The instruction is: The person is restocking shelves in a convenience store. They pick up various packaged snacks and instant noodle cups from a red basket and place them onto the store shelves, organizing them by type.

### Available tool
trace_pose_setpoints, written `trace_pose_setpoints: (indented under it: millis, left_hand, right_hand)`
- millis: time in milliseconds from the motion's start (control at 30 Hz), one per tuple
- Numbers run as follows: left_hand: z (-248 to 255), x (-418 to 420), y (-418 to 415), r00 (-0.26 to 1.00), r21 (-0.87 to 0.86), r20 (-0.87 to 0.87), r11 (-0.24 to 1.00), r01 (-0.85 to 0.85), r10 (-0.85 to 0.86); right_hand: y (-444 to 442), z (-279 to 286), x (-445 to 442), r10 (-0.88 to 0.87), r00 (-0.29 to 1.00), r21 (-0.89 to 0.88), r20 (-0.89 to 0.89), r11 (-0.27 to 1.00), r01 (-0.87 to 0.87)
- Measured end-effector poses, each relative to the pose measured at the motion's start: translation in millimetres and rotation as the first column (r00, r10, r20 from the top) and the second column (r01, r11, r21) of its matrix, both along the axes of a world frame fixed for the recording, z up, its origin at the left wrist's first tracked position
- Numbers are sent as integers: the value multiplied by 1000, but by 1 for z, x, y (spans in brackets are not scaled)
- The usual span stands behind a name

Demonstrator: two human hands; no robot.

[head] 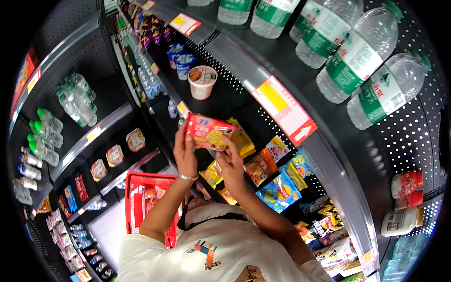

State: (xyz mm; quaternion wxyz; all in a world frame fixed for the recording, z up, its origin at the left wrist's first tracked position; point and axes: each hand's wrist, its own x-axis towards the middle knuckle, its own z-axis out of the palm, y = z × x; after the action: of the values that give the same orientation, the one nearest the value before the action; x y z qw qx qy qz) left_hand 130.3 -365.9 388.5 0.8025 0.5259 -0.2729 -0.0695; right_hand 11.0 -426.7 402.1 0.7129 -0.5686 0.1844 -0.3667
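A red snack packet with a picture of food on it (208, 133) is held up between both hands in front of a dark shelf. My left hand (185, 151) grips its left end, the thumb on the front face. On its lower right edge lie the fingers of my right hand (230, 158). Just behind the packet is a yellow bag (242, 139) on the shelf. A lidded paper tub (202, 83) stands above it, beside blue cups (182, 61). Below my left forearm, a red plastic shopping basket (132, 204) holds red packets (153, 197).
A shelf edge with a price tag (285, 109) curves close by on the right, below large water bottles (352, 63). Chip bags (280, 192) lie to the right of my right forearm. At left, another shelf unit (112, 118) holds small bottles (77, 98) and packaged bowls (114, 155).
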Motion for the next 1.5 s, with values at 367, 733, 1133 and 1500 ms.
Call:
trace_pose_setpoints:
  millis: [367,733,1133,1500]
  left_hand:
    - [-69,36,-234,699,292,638,941,169,-323]
    - [-109,53,-265,608,773,456,628,91,-650]
    - [-84,48,-250,561,766,421,611,201,-713]
    - [-40,60,-143,933,351,100,889,293,-347]
  right_hand:
    - [-138,-64,-65,-548,817,-129,-179,836,533]
    - [-161,-75,-59,-485,784,176,-388,796,579]
    - [-209,-184,-89,-450,893,190,20,879,438]
    - [-84,-23,-39,-652,730,-615,-204,666,423]
